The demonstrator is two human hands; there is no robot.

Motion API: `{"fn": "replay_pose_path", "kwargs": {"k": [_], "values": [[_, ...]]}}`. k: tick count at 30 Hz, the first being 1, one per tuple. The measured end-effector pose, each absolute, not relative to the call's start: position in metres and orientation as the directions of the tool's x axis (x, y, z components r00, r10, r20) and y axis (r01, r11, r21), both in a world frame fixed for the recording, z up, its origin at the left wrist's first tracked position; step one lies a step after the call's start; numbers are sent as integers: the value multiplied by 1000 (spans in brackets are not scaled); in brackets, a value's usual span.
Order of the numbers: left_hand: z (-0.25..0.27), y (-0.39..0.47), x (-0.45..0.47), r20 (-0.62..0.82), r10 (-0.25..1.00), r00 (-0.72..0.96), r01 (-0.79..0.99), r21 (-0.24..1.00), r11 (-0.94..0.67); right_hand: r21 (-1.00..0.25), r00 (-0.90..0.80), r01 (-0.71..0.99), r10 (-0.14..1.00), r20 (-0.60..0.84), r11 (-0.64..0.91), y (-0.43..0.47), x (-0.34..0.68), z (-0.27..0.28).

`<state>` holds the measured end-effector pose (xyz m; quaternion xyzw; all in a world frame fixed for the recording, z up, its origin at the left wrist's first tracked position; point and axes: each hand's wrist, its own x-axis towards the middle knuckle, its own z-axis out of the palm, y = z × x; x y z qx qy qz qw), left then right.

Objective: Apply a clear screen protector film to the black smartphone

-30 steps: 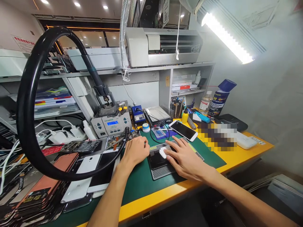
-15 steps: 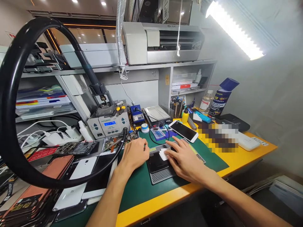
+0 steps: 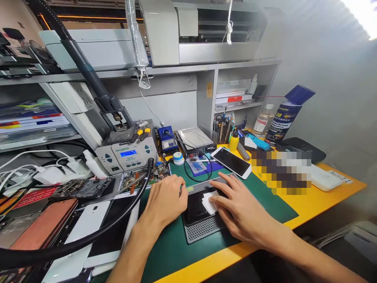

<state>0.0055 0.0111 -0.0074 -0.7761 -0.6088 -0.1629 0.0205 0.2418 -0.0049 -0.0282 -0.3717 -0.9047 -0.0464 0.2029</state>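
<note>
A black phone point(image 3: 196, 207), glossy side up, lies on a grey perforated pad point(image 3: 203, 231). On its surface rests a small overlapping bunch of white, square-cornered wipes point(image 3: 209, 202). My right hand point(image 3: 238, 204) has its thumb and index finger on the right edge of the wipes, the other fingers stretched out over the pad. My left hand point(image 3: 166, 198) is closed at the phone's left edge, its thumb side against the phone. Its fingertips are turned under, so whatever they hold is hidden.
A white-framed phone point(image 3: 232, 161) lies behind my right hand. A black flexible hose point(image 3: 112, 226) arches across the left, over several phones and parts. A rework station point(image 3: 128, 153), soldering iron holder point(image 3: 167, 139), yellow bottle point(image 3: 233, 141) and spray can point(image 3: 282, 120) stand at the back.
The camera view has come closer and shifted, so the surroundings have moved in the picture. Both hands keep nearly the same places at the phone, the right still on the white wipes.
</note>
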Motion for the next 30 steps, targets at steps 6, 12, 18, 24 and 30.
{"fn": "replay_pose_path", "kwargs": {"k": [6,12,18,24,30], "values": [[-8,12,6,286,935,208,950,169,-263,-61,-647,695,661,380,716,3,242,-31],[-9,11,9,298,924,241,934,188,-304,-80,-687,661,645,334,746,10,246,-23],[-12,7,17,337,886,318,888,222,-403,-87,-706,650,642,299,755,17,252,-20],[-16,5,22,323,877,357,834,312,-454,-108,-745,597,600,292,795,18,262,-14],[-16,3,32,289,884,367,792,402,-460,-188,-747,527,558,361,828,13,274,-16]]}}
